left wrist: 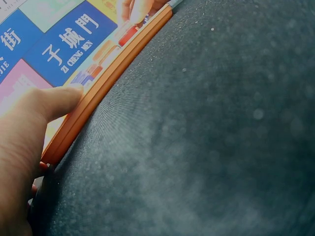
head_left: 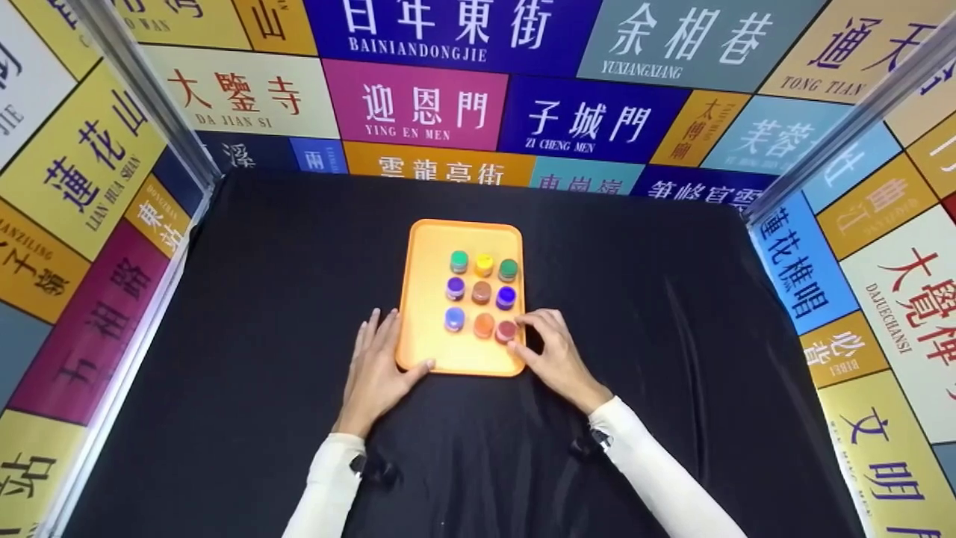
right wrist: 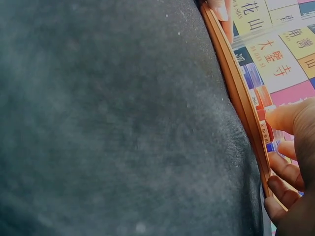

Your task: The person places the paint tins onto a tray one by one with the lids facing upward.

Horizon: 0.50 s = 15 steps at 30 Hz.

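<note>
An orange tray [head_left: 426,246] lies on the black cloth, carrying several small paint jars in three rows. My right hand [head_left: 554,355] pinches the dark red paint jar [head_left: 506,332] at the tray's near right corner between thumb and forefinger. In the right wrist view the thumb and fingers of the right hand [right wrist: 295,162] are beside the jars at the tray's rim [right wrist: 236,98]. My left hand [head_left: 377,373] rests against the tray's near left corner, fingers stretched along the side. Its thumb touches the rim, as the left wrist view shows the left hand [left wrist: 29,123].
Beside the red jar stands an orange jar [head_left: 484,325], then a light blue jar [head_left: 454,320]. Brown [head_left: 482,292], purple [head_left: 455,288], dark blue [head_left: 506,297], yellow [head_left: 484,264] and green [head_left: 458,261] jars stand behind. Printed panels [head_left: 418,104] enclose the cloth-covered table [head_left: 299,246].
</note>
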Tool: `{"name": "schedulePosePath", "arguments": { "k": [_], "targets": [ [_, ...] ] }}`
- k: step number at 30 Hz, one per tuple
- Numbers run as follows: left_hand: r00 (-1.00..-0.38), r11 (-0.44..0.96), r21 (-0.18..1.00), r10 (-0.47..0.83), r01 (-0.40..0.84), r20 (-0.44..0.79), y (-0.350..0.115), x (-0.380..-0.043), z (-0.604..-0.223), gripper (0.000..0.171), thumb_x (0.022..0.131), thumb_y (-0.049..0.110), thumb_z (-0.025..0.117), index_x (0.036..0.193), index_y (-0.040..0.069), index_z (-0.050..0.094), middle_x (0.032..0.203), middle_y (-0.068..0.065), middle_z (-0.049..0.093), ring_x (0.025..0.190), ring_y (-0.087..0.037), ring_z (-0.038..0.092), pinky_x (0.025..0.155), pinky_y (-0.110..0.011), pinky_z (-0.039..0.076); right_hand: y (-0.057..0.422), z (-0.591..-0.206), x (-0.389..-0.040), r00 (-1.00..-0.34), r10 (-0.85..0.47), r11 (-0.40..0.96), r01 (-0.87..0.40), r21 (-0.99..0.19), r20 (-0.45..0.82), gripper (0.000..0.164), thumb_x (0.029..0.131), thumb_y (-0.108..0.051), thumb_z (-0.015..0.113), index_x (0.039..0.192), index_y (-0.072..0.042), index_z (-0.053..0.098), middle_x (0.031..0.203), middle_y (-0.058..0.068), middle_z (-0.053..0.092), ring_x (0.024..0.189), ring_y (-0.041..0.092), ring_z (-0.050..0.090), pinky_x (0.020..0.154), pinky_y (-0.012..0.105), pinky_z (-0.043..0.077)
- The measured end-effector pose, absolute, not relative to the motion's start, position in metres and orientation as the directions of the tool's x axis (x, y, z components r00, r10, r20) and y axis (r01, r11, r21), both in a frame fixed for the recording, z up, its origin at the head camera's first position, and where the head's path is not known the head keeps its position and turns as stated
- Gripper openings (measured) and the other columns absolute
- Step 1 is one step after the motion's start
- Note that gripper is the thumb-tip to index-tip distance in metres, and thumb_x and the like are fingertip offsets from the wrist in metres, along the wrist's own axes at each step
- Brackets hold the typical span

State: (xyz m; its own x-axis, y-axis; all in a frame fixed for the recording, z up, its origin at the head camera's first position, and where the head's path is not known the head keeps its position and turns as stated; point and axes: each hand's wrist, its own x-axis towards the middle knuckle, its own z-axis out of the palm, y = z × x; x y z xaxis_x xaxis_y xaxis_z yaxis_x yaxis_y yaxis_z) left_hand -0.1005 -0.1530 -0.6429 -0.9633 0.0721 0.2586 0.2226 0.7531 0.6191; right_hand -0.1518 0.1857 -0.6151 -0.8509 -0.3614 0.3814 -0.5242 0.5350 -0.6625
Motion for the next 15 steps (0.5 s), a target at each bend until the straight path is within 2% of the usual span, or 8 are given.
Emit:
{"name": "schedulePosePath", "arguments": {
  "k": [10, 15],
  "targets": [
    [-0.960, 0.754, 0.615, 0.071, 0.229, 0.270, -0.1538, -0.1004, -0.6442, 0.104, 0.092, 0.058, 0.082, 0.167, -0.001, 0.043, 0.171, -0.019, 0.046, 0.167, -0.041, 0.025, 0.139, -0.054, 0.012, 0.1870, -0.6145, -0.1498, -0.855, -0.361, 0.531, -0.517, -0.671, 0.372, 0.037, 0.096, -0.010, 0.087, 0.129, 0.000, 0.075, 0.128, 0.013, 0.071, 0.126, 0.033, 0.059, 0.110, 0.047, 0.051],
    [-0.964, 0.751, 0.622, 0.069, 0.220, 0.257, -0.1528, -0.1006, -0.6438, 0.103, 0.092, 0.058, 0.082, 0.168, 0.000, 0.042, 0.172, -0.018, 0.044, 0.167, -0.040, 0.023, 0.139, -0.054, 0.011, 0.1878, -0.6125, -0.1492, -0.841, -0.366, 0.524, -0.540, -0.659, 0.398, 0.037, 0.094, -0.007, 0.088, 0.128, 0.001, 0.075, 0.127, 0.013, 0.072, 0.125, 0.034, 0.060, 0.110, 0.044, 0.050]
  ]
}}
